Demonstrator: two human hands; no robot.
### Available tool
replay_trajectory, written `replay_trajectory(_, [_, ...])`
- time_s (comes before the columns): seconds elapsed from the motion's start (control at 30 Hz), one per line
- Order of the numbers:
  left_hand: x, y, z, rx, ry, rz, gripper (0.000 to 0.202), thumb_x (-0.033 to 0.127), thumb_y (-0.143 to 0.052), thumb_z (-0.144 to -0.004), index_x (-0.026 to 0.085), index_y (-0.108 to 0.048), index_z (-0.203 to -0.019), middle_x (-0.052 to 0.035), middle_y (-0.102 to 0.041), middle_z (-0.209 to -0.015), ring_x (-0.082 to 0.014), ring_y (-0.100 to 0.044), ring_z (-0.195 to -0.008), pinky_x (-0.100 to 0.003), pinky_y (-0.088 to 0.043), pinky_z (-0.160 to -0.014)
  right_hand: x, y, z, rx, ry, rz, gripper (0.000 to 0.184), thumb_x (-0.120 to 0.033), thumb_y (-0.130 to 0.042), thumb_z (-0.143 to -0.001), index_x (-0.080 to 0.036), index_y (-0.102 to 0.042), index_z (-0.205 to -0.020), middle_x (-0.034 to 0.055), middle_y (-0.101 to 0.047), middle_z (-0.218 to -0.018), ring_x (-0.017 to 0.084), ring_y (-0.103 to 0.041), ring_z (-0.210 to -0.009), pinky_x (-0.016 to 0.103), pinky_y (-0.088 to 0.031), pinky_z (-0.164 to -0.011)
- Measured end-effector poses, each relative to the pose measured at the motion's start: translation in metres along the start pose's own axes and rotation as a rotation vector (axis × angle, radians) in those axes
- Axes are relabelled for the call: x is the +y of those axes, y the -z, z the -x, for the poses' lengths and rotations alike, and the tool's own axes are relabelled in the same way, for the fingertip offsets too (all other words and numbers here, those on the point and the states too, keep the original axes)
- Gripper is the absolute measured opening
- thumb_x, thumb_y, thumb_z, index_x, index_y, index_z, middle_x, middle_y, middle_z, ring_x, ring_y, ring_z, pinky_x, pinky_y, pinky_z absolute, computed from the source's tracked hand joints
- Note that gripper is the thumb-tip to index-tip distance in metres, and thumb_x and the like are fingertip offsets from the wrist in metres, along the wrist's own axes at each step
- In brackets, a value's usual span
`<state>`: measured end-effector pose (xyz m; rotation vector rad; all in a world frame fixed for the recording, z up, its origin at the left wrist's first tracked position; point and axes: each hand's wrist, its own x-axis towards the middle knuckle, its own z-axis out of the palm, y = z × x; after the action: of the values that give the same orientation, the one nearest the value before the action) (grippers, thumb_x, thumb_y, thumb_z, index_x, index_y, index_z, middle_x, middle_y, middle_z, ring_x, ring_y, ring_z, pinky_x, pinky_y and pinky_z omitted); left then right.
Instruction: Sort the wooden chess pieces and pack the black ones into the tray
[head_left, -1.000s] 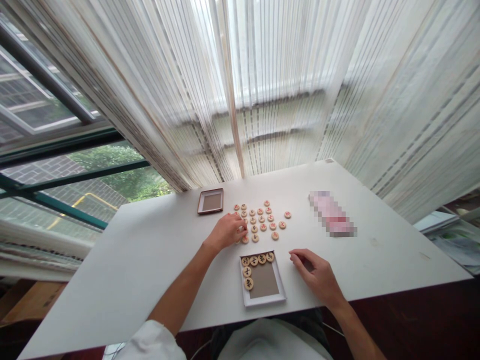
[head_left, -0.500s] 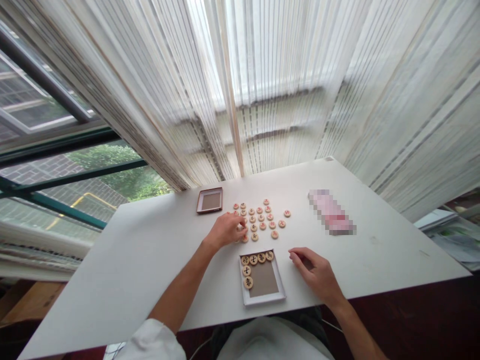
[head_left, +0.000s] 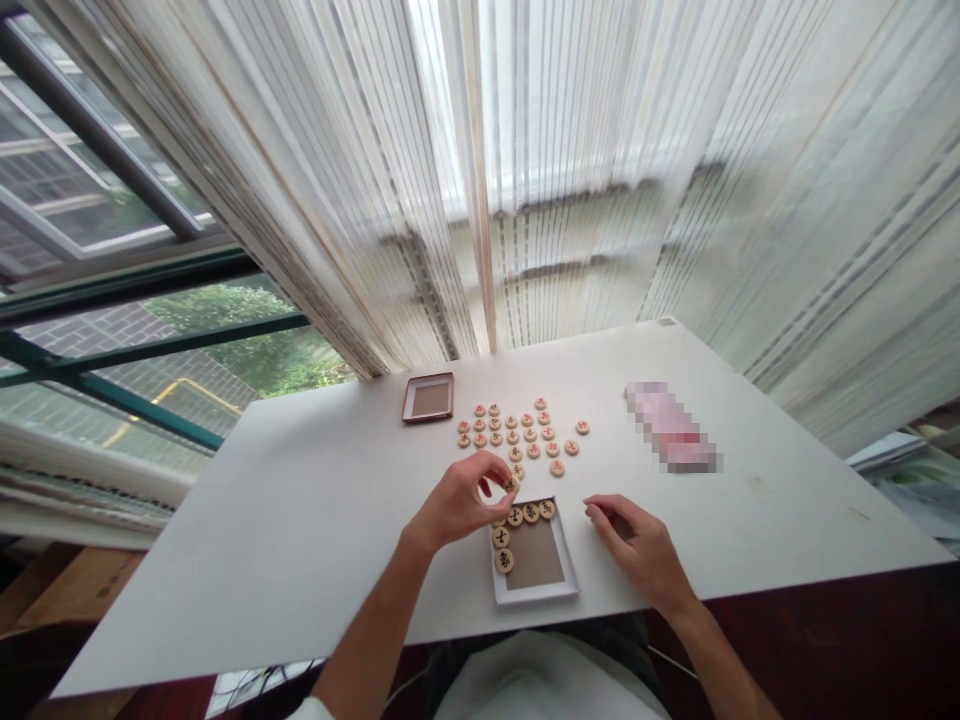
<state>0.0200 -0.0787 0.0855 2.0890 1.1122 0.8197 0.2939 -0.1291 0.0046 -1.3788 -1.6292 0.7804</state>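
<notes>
My left hand (head_left: pixel 461 497) pinches a round wooden Chinese chess piece (head_left: pixel 512 484) with a dark character between thumb and fingertips, held just above the far left corner of a shallow white box (head_left: pixel 572 582). Inside that box, black-character pieces (head_left: pixel 531 512) line the far side and part of the left side; the corner piece is partly hidden by my left hand. On the table to the right of the box rests my right hand (head_left: pixel 634 548), its fingers curled in and nothing visible in them. Beyond the box, several loose red and black pieces (head_left: pixel 530 435) lie face up in loose rows.
A second shallow box piece with a brown rim (head_left: pixel 452 398) lies at the back left of the white table (head_left: pixel 322 500). A pink blurred-out object (head_left: pixel 671 427) sits on the right. Striped sheer curtains (head_left: pixel 600 150) hang behind the table, with an open window at left.
My left hand has lifted a chess piece from the near left of the loose group and brought it toward me, over the box's far left corner. My right hand stays in place.
</notes>
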Motion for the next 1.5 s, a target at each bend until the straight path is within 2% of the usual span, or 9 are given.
replay_trajectory(0.13, [0.012, -0.025, 0.014, 0.019, 0.009, 0.052, 0.018, 0.011, -0.069, -0.075, 0.019, -0.062, -0.09, -0.0022, -0.067, -0.089, -0.0129, -0.063, -0.076, -0.023, -0.053, -0.068, -0.019, -0.007, 0.004, -0.009, 0.041, -0.031, 0.017, -0.035, -0.059, -0.094, -0.024, -0.071, -0.099, 0.0037, -0.074, -0.097, 0.021, -0.069, -0.086, 0.032, -0.054, -0.081])
replay_trajectory(0.33, [0.024, -0.052, 0.026, 0.099, -0.033, 0.109, 0.017, 0.012, -0.069, -0.076, 0.019, -0.06, -0.088, -0.0027, -0.067, -0.093, -0.014, -0.062, -0.079, -0.025, -0.053, -0.071, -0.055, -0.026, 0.006, -0.104, 0.009, -0.309, 0.019, -0.035, -0.062, -0.093, -0.023, -0.07, -0.106, 0.0058, -0.075, -0.103, 0.023, -0.072, -0.093, 0.033, -0.058, -0.085])
replay_trajectory(0.53, [0.025, -0.054, 0.038, 0.157, -0.068, 0.149, 0.019, 0.01, -0.069, -0.078, 0.019, -0.06, -0.092, -0.0043, -0.066, -0.098, -0.0165, -0.063, -0.089, -0.028, -0.055, -0.078, -0.062, -0.035, 0.005, -0.149, -0.088, -0.507, 0.019, -0.037, -0.07, -0.088, -0.022, -0.072, -0.099, 0.0055, -0.076, -0.101, 0.022, -0.073, -0.092, 0.031, -0.059, -0.084])
replay_trajectory(0.7, [0.024, -0.052, 0.053, 0.162, -0.025, 0.196, 0.024, 0.015, -0.068, -0.084, 0.02, -0.064, -0.107, -0.0043, -0.066, -0.099, -0.0154, -0.064, -0.084, -0.029, -0.056, -0.078, -0.063, -0.037, 0.009, -0.172, -0.113, -0.552, 0.023, -0.041, -0.07, -0.087, -0.02, -0.072, -0.097, 0.0053, -0.076, -0.093, 0.019, -0.073, -0.081, 0.03, -0.06, -0.077])
replay_trajectory(0.93, [0.023, -0.054, 0.073, 0.217, 0.003, 0.189, 0.022, 0.025, -0.065, -0.09, 0.021, -0.066, -0.112, -0.0063, -0.068, -0.102, -0.0164, -0.065, -0.083, -0.032, -0.057, -0.08, -0.074, -0.036, 0.019, -0.297, -0.122, -0.592, 0.036, -0.045, -0.073, -0.084, -0.021, -0.069, -0.109, 0.0098, -0.075, -0.11, 0.026, -0.071, -0.103, 0.042, -0.057, -0.096])
replay_trajectory(1.03, [0.021, -0.057, 0.08, 0.236, 0.01, 0.172, 0.021, 0.027, -0.065, -0.091, 0.021, -0.068, -0.11, -0.0068, -0.069, -0.101, -0.0178, -0.066, -0.085, -0.033, -0.057, -0.082, -0.072, -0.04, 0.024, -0.31, -0.142, -0.567, 0.039, -0.049, -0.072, -0.082, -0.02, -0.069, -0.108, 0.0107, -0.075, -0.109, 0.027, -0.071, -0.102, 0.043, -0.057, -0.096])
replay_trajectory(1.23, [0.011, -0.061, 0.096, 0.312, 0.015, 0.077, 0.022, 0.022, -0.062, -0.092, 0.024, -0.067, -0.114, -0.0068, -0.068, -0.11, -0.021, -0.063, -0.104, -0.038, -0.053, -0.095, -0.059, -0.043, 0.032, -0.209, -0.179, -0.582, 0.035, -0.047, -0.072, -0.084, -0.02, -0.068, -0.106, 0.0069, -0.076, -0.098, 0.022, -0.075, -0.085, 0.037, -0.061, -0.083])
replay_trajectory(1.33, [0.002, -0.061, 0.103, 0.361, 0.008, 0.002, 0.022, 0.021, -0.061, -0.092, 0.023, -0.067, -0.113, -0.0082, -0.066, -0.114, -0.0226, -0.06, -0.112, -0.042, -0.05, -0.101, -0.046, -0.036, 0.028, -0.163, -0.173, -0.512, 0.035, -0.047, -0.072, -0.083, -0.02, -0.069, -0.106, 0.0062, -0.077, -0.093, 0.021, -0.075, -0.085, 0.035, -0.06, -0.083])
replay_trajectory(1.5, [-0.011, -0.059, 0.104, 0.323, -0.005, -0.079, 0.027, 0.019, -0.063, -0.09, 0.024, -0.065, -0.117, -0.0096, -0.061, -0.122, -0.0243, -0.056, -0.119, -0.045, -0.047, -0.106, -0.019, -0.028, 0.01, -0.055, -0.107, -0.442, 0.041, -0.045, -0.078, -0.077, -0.018, -0.069, -0.106, 0.0073, -0.076, -0.093, 0.022, -0.073, -0.088, 0.034, -0.059, -0.083])
